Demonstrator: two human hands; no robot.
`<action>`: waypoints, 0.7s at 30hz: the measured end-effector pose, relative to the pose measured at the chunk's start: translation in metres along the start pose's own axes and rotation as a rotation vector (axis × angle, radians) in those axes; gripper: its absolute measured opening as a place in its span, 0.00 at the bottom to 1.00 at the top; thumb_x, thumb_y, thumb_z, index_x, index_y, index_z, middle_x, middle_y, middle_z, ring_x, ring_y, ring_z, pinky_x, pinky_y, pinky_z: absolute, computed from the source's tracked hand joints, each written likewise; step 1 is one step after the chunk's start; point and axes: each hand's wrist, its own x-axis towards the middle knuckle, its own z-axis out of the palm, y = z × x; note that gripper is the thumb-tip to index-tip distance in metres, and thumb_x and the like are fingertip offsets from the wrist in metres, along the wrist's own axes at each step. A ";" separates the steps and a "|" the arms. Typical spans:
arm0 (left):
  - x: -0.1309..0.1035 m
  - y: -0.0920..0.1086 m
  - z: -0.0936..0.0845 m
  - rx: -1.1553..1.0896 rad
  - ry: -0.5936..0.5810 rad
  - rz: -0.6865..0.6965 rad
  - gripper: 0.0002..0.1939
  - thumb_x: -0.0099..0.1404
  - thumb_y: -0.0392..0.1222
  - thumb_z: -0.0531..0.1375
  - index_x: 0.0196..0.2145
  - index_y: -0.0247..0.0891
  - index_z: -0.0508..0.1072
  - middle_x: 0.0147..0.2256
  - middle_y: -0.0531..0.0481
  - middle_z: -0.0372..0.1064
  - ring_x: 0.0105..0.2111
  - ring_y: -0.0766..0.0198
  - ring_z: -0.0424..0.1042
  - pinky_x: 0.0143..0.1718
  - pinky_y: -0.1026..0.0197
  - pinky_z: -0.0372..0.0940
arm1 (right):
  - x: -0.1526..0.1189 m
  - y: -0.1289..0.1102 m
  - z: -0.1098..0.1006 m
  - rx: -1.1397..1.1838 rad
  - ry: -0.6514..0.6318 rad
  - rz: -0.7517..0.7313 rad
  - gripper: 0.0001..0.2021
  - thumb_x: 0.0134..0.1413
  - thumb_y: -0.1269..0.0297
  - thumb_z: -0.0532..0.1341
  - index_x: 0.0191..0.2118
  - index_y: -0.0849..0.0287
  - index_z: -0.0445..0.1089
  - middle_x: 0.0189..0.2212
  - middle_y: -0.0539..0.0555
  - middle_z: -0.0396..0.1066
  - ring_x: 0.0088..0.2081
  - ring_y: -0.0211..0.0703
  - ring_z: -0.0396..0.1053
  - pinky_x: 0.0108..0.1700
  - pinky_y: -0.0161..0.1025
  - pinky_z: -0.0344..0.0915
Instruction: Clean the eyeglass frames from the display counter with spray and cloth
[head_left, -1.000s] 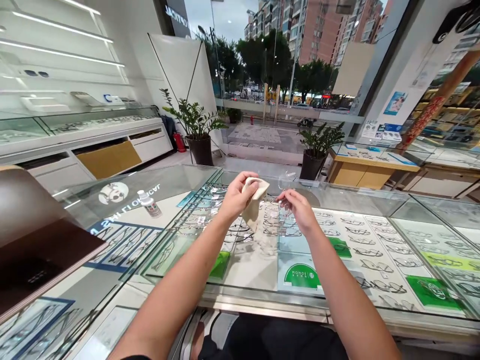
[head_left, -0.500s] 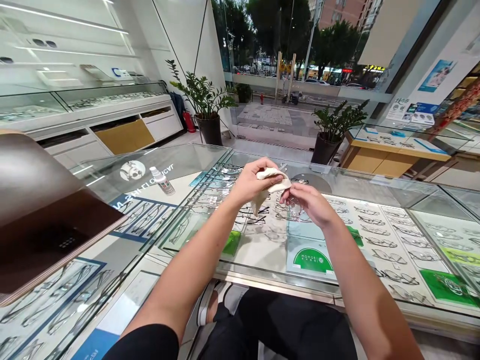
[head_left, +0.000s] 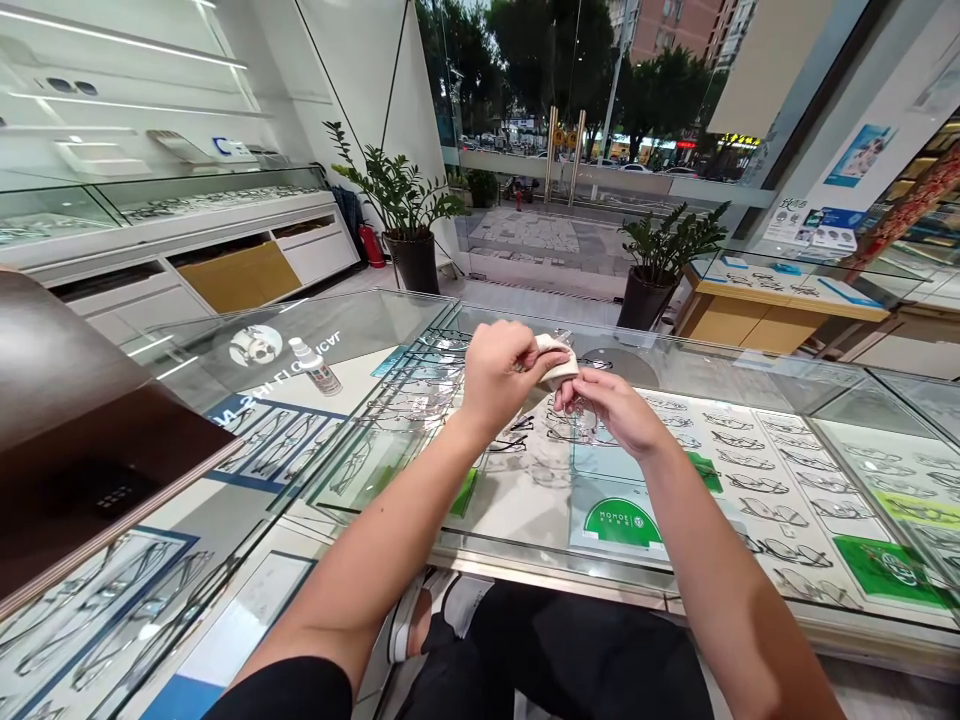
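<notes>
My left hand (head_left: 501, 375) is closed on a cream cleaning cloth (head_left: 556, 368), with the thumb pressing along its folded edge. Close beside it, my right hand (head_left: 611, 408) pinches a pair of thin, clear-looking eyeglasses (head_left: 583, 424) that the cloth partly wraps. Fingers and cloth hide most of the glasses, and their outline blends with the frames seen through the glass below. Both hands are above the glass display counter (head_left: 517, 520). A white spray bottle (head_left: 315, 367) stands on the counter to the left.
Rows of eyeglasses (head_left: 757, 484) lie under the glass. A brown glossy panel or case (head_left: 90, 430) juts in at left. Potted plants (head_left: 411, 250) stand beyond the counter, before a glass door. A wooden display table (head_left: 780, 310) is at the far right.
My left hand has turned over, knuckles now up, and gathered the hanging part of the cloth into its grip. My right hand stays almost in place. The view has shifted slightly.
</notes>
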 end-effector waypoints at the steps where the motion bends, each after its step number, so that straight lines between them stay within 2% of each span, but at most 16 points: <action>1: -0.001 0.002 0.000 -0.001 -0.037 0.002 0.24 0.69 0.58 0.66 0.26 0.41 0.63 0.24 0.54 0.62 0.28 0.62 0.60 0.40 0.56 0.58 | 0.000 0.001 0.000 0.002 0.000 -0.004 0.14 0.65 0.52 0.63 0.34 0.55 0.76 0.35 0.54 0.77 0.41 0.45 0.70 0.48 0.43 0.63; 4: -0.004 0.006 0.000 -0.034 -0.127 0.015 0.15 0.75 0.55 0.60 0.37 0.42 0.75 0.30 0.52 0.72 0.28 0.63 0.65 0.39 0.58 0.60 | 0.001 0.003 -0.001 -0.003 0.004 -0.018 0.14 0.66 0.51 0.63 0.34 0.55 0.76 0.36 0.54 0.77 0.40 0.45 0.69 0.48 0.42 0.63; 6: -0.005 0.008 -0.001 -0.048 -0.151 0.044 0.14 0.78 0.53 0.57 0.45 0.43 0.79 0.37 0.49 0.75 0.33 0.62 0.70 0.40 0.60 0.62 | 0.001 0.004 -0.002 -0.011 0.014 -0.022 0.14 0.66 0.52 0.63 0.34 0.55 0.76 0.36 0.53 0.76 0.40 0.44 0.68 0.47 0.42 0.63; 8: -0.005 0.010 -0.001 -0.044 -0.136 0.060 0.15 0.78 0.52 0.56 0.48 0.44 0.80 0.42 0.46 0.75 0.38 0.61 0.73 0.44 0.59 0.65 | 0.001 0.004 -0.002 -0.009 0.030 -0.031 0.13 0.66 0.52 0.63 0.35 0.54 0.76 0.36 0.53 0.76 0.39 0.44 0.67 0.47 0.41 0.63; 11: -0.005 0.011 0.000 -0.056 -0.106 0.041 0.15 0.77 0.52 0.58 0.52 0.43 0.79 0.48 0.43 0.74 0.46 0.58 0.75 0.48 0.58 0.67 | 0.001 0.003 -0.001 0.001 0.045 -0.050 0.14 0.66 0.51 0.63 0.34 0.55 0.76 0.37 0.53 0.76 0.39 0.44 0.67 0.47 0.41 0.63; 13: -0.006 0.011 0.001 -0.105 -0.126 0.009 0.16 0.76 0.53 0.59 0.54 0.43 0.77 0.52 0.42 0.74 0.51 0.56 0.75 0.49 0.58 0.68 | 0.001 0.003 0.000 -0.012 0.048 -0.054 0.15 0.66 0.50 0.63 0.34 0.55 0.76 0.37 0.53 0.76 0.40 0.44 0.67 0.48 0.41 0.63; 18: -0.009 0.013 0.005 -0.305 -0.205 -0.146 0.19 0.77 0.52 0.59 0.59 0.42 0.70 0.54 0.42 0.77 0.53 0.56 0.78 0.55 0.55 0.70 | 0.003 0.006 -0.001 -0.054 0.060 -0.057 0.15 0.66 0.50 0.63 0.35 0.55 0.76 0.36 0.53 0.76 0.39 0.43 0.67 0.47 0.41 0.62; 21: -0.010 0.012 0.007 -0.352 -0.225 -0.175 0.20 0.77 0.52 0.59 0.61 0.42 0.69 0.55 0.41 0.76 0.56 0.54 0.77 0.56 0.53 0.69 | 0.004 0.007 0.000 -0.064 0.068 -0.061 0.16 0.66 0.48 0.63 0.34 0.55 0.76 0.36 0.53 0.76 0.38 0.44 0.67 0.45 0.41 0.61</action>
